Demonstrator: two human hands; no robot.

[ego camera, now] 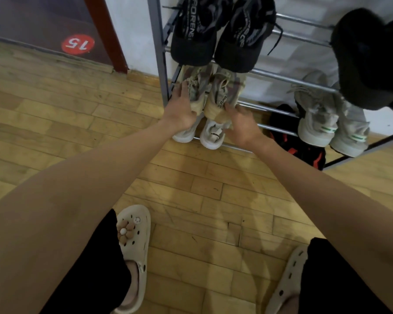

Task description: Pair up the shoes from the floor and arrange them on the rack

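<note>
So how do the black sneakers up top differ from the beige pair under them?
The black sneakers are dark and sit on a higher tier, untouched. The beige sneakers are pale, one tier lower, with the left hand and right hand on them. Both pairs sit side by side, heels outward, on the rack.

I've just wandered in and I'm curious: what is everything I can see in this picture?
Shoe rack: one, grey metal bars, against the white wall.
Black sneakers: a pair, upper tier, left.
Black shoes: upper tier, right; count unclear.
Beige sneakers: a pair, middle tier, left.
Grey sneakers: a pair, green heel stripes, middle tier, right.
White shoes: a pair, bottom tier, left.
Black-and-red shoes: bottom tier, right; count unclear.
Round sticker: one, red, marked 15.
Clogs: two, cream, worn.
Left hand, right hand: on the beige sneakers.
</note>
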